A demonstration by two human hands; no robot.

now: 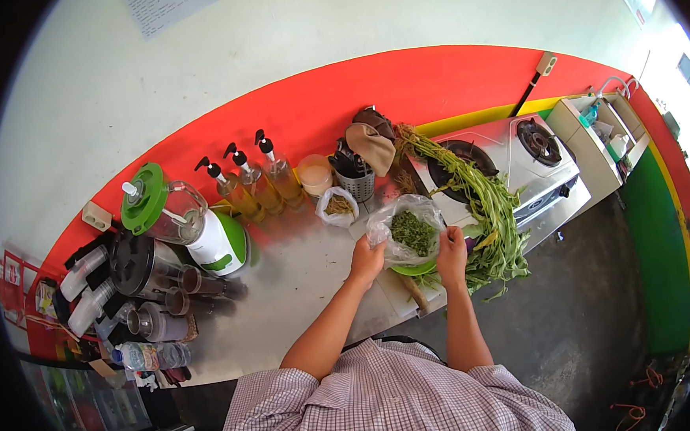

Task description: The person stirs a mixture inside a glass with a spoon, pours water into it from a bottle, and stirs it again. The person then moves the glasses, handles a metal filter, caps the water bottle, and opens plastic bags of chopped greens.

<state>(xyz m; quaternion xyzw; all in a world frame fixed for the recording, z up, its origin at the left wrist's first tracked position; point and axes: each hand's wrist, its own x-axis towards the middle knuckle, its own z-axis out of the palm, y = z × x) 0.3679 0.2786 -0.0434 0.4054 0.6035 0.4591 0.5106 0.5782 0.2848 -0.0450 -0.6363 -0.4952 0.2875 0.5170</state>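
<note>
A clear plastic bag (379,227) holds chopped green leaves (414,233) and stands spread open in front of me. My left hand (368,258) is closed on the bag's left edge. Gripping its right edge, my right hand (452,256) is closed too. Under the bag shows the rim of a bright green dish (416,269), mostly hidden. A brown wooden stick or handle (416,296) lies on a white board (397,294) below it. Long leafy stalks (487,207) lie just right of my right hand, draped over the stove.
Behind the stalks stands a two-burner gas stove (528,174). A small bag of brown bits (336,206), a utensil holder (356,185), pump bottles (279,176) and a green-white blender (219,243) line the steel counter (287,298). Jars and cups (162,321) crowd the left end.
</note>
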